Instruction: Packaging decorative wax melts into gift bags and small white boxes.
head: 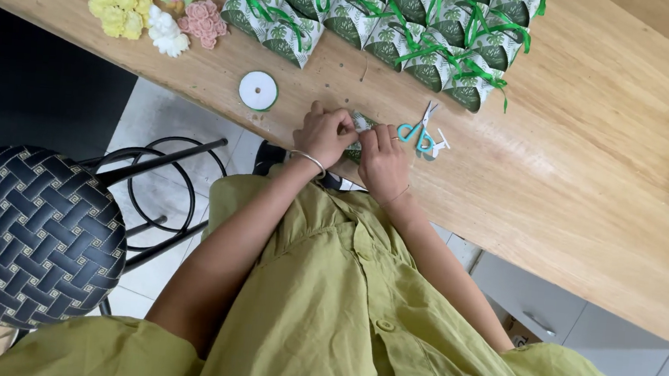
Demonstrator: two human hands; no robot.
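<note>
Together left hand, right hand pinch small green box; scissors beside.

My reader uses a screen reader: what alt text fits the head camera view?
Seen from above, a person's left hand and right hand pinch a small green-patterned gift box on a wooden table. Teal scissors and a green ribbon spool lie beside them; finished ribboned boxes and pastel flowers sit further back.
</note>
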